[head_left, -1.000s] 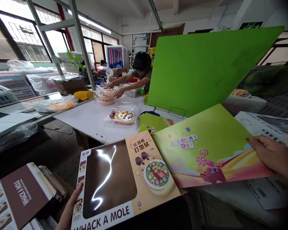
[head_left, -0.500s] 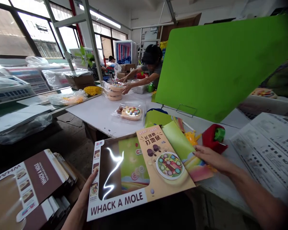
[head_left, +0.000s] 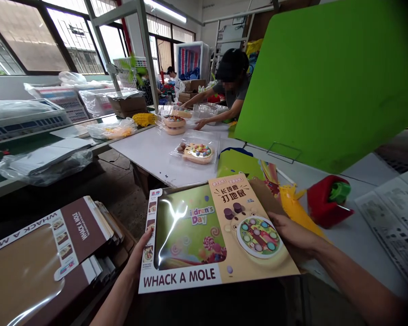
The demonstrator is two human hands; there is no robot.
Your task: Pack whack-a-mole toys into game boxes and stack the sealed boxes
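Observation:
A WHACK A MOLE window box (head_left: 258, 260) is tilted up in front of me. My left hand (head_left: 141, 251) is closed on its left edge, thumb on the front. Behind the clear window lies a green printed card (head_left: 197, 237) with "Children's Day" lettering, candy and a rainbow. At the box's right end is my right hand (head_left: 292, 233); its fingers pass behind the front panel and are hidden, so its grip does not show. Beyond the box, more green printed sheets (head_left: 240, 163) lie on the white table (head_left: 146, 154).
Flat window boxes (head_left: 78, 226) are stacked at lower left. A bagged whack-a-mole toy (head_left: 199, 153) lies on the table; a co-worker (head_left: 233, 77) reaches over other toys. A green board (head_left: 326, 90) rises at right, near a red holder with green tape (head_left: 326, 203).
The green card has slid left into the box and now fills the window. My right hand has moved from the card's outer end up to the box's right end.

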